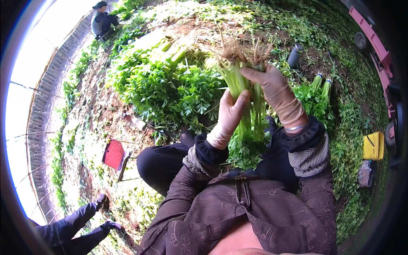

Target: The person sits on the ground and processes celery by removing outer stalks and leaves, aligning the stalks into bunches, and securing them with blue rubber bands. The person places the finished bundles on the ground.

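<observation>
My left hand, in a thin pale glove, grips the stalks of a bunch of celery from below. Just above it to the right, my right hand, gloved too, is closed around more stalks close to their roots. The brown, stringy roots point away from me, and the leaves hang down between my knees. Beyond my left hand lies a large heap of leafy celery. Bundles of celery with blue bands lie on the ground right of my right hand.
A grey flask stands at the upper right. A yellow container and a pink metal cart are at the far right. At left lies a red object. One person crouches at upper left; another person's legs reach in at lower left.
</observation>
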